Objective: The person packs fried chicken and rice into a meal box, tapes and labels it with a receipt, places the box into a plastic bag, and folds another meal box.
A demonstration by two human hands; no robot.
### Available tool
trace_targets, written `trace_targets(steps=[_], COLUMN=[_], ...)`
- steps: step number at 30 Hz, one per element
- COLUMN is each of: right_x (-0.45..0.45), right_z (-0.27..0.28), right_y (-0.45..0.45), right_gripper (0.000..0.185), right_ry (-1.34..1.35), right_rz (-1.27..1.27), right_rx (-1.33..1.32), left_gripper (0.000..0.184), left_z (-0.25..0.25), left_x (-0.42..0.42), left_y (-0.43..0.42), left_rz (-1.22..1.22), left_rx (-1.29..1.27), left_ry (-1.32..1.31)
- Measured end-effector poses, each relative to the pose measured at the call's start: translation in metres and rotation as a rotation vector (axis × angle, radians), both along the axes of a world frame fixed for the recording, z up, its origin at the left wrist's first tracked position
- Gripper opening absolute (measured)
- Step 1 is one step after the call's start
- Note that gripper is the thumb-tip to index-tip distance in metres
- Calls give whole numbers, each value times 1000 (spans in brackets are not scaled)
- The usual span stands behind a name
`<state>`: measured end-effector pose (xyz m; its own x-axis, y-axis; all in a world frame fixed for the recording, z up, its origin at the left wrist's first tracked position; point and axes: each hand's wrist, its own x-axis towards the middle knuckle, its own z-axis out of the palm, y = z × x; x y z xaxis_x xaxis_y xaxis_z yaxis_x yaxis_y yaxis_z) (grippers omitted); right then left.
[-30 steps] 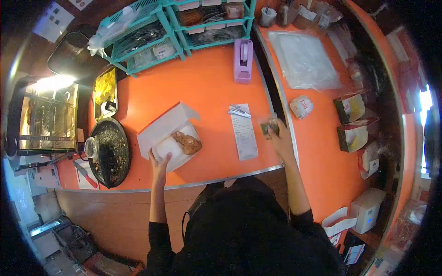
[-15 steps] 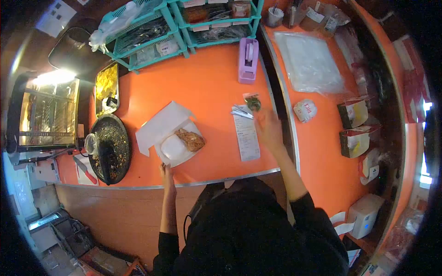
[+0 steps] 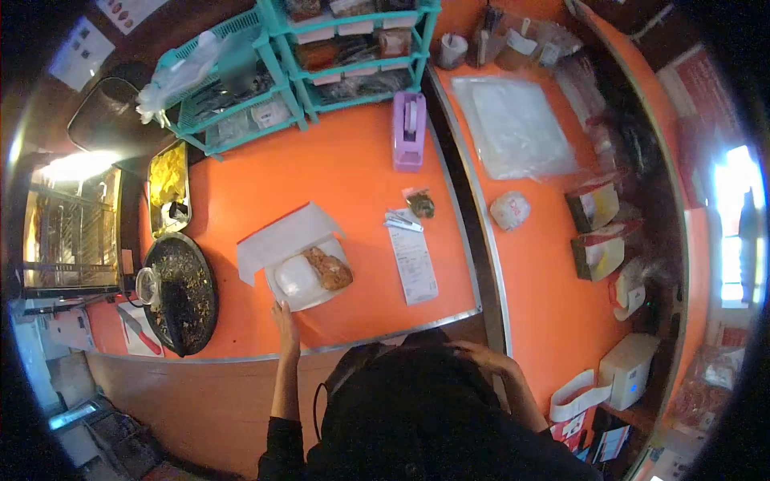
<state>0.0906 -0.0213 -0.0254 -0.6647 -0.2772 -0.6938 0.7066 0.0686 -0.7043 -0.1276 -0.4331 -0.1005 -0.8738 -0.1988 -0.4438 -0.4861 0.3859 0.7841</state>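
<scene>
1. White hinged cardboard box, my eight o'clock; lid back, presumably for access.
2. Left hand: at its seven-o'clock corner, apparently steadying.
3. Right hand, five o'clock: I cannot tell either grip.

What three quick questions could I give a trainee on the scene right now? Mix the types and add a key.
1. Which is nearest the left hand?
A) purple tape dispenser
B) open white carton
C) red-handled knife

2. True or false: the right hand is away from the small bag of greens.

3. Fill in: inside the carton, the item beside the browned piece of food is ____ in colour.

Key: 1 B; 2 true; 3 white.
</scene>
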Motion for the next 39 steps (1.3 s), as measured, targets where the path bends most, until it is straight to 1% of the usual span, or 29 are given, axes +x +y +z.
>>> trace_targets(steps=[1, 3, 4, 5, 7, 8, 9, 10, 11, 12, 13, 14, 16, 17, 18, 19, 20, 21, 22, 23, 24, 25, 27, 30, 31, 33, 35, 37, 39], right_x=[-8, -29, -63, -111, -181, -228, -272, -323, -372, -432, -467, -507, -574, -597, -610, -618, -628, -634, -624, -604, -592, -594, -595, -573, -563, -536, -478, -401, -356], right_z=[-11, -22, 16, 58, 54, 73, 87, 89, 98, 61, 86, 90, 85, 74, 73, 74, 68, 63, 73, 93, 104, 98, 90, 96, 100, 115, 132, 164, 156], right_y=[12, 32, 26, 20, 34, 40, 32, 36, 38, 60, 53, 53, 63, 75, 82, 89, 102, 108, 95, 80, 71, 72, 78, 73, 71, 67, 40, -6, -39], right_gripper=[45, 39, 28, 19, 12, 11, 14, 22, 30, 48, 53, 53, 52, 51, 52, 52, 50, 49, 49, 51, 53, 53, 44, 38, 38, 28, 19, 13, 14], right_ry=[13, 8, -153, -311, 134, 322, 724, 861, 959, 1400, 1351, 1297, 1470, 1702, 1699, 1693, 1624, 1557, 1557, 1442, 1327, 1331, 1623, 1728, 1736, 1846, 1575, 1312, 1231], right_rz=[13, 314, 232, 150, 165, 167, 13, -19, -30, 28, 40, 23, -56, -125, -55, 15, 40, 62, 75, 35, -8, -5, -84, -40, -47, -2, -251, -373, -258], right_rx=[9, 107, 172, 237, 498, 607, 908, 976, 911, 1098, 1067, 1171, 1325, 1361, 1431, 1498, 1490, 1486, 1467, 1497, 1529, 1522, 1576, 1642, 1640, 1484, 1413, 944, 693], left_gripper=[70, 68, 67, 67, 62, 62, 60, 58, 58, 56, 55, 55, 46, 46, 48, 51, 51, 51, 51, 49, 49, 49, 48, 46, 45, 44, 42, 41, 41], left_z=[-9, -25, -28, -15, 10, 10, 7, 4, -4, -16, -22, -12, 23, 22, 19, 16, 16, 16, 16, 19, 23, 27, 30, 27, 26, 21, 13, 9, 11], left_x=[-1, 1, 0, -4, -3, -2, -1, 0, 3, 8, 10, 8, 3, 2, 3, 6, 8, 7, 6, 8, 7, 4, 3, 4, 4, 4, 7, 8, 7], left_y=[-3, -2, -3, 1, 6, 7, 7, 7, 6, 4, 4, 9, 29, 29, 28, 26, 23, 22, 23, 28, 29, 30, 31, 30, 29, 28, 27, 26, 27], left_rz=[-8, -2, -9, 11, -12, 11, 28, 45, 66, 101, 136, 155, 126, 151, 110, 68, 93, 56, 17, 117, 126, 87, 49, 38, 11, -9, -19, -19, -32], left_rx=[59, 17, -33, -31, 231, 231, 285, 339, 337, 356, 375, 371, 556, 551, 453, 353, 341, 327, 316, 364, 360, 328, 295, 313, 255, 198, 190, 207, 226], left_ry=[22, 10, -14, -4, -89, -80, -102, -123, -113, -91, -69, -61, 46, 39, 70, 94, 78, 96, 117, 38, 34, 61, 93, 145, 148, 165, 186, 214, 239])
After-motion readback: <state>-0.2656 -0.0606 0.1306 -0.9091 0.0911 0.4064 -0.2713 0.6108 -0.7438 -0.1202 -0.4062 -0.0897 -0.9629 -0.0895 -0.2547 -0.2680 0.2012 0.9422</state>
